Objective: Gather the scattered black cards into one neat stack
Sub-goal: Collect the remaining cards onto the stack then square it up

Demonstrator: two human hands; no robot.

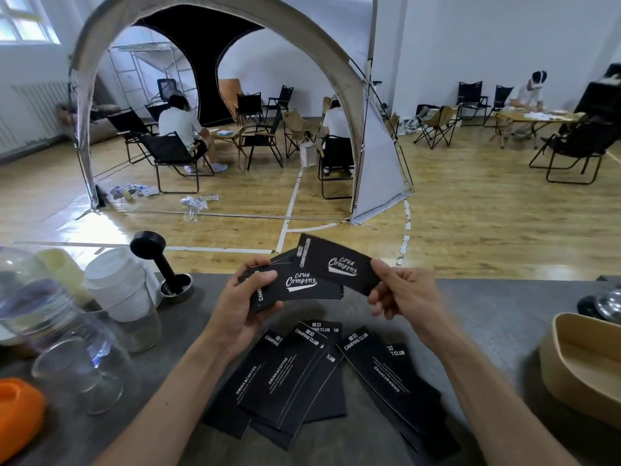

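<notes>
A person stands at a grey tabletop, seen from a camera on their head. The left hand grips a small fanned bunch of black cards, fingers curled round the bunch's left end. The right hand pinches a single black card by its right end, thumb on top. This single card lies just to the right of the bunch and a little farther from the person, its long axis running left to right with the left end tipped upward; its lower left part overlaps the bunch, so the coming move looks like a short slide leftward onto it. Below the bunch, nearer the person, more black cards lie scattered flat on the tabletop, overlapping at loose angles, with their long axes pointing mostly away from the person; both hands are about equally near them. The cards look thin, matte and stiff, rectangular, with white printed lettering. Left of the bunch stand clear glass cups and a white lidded cup stack.
</notes>
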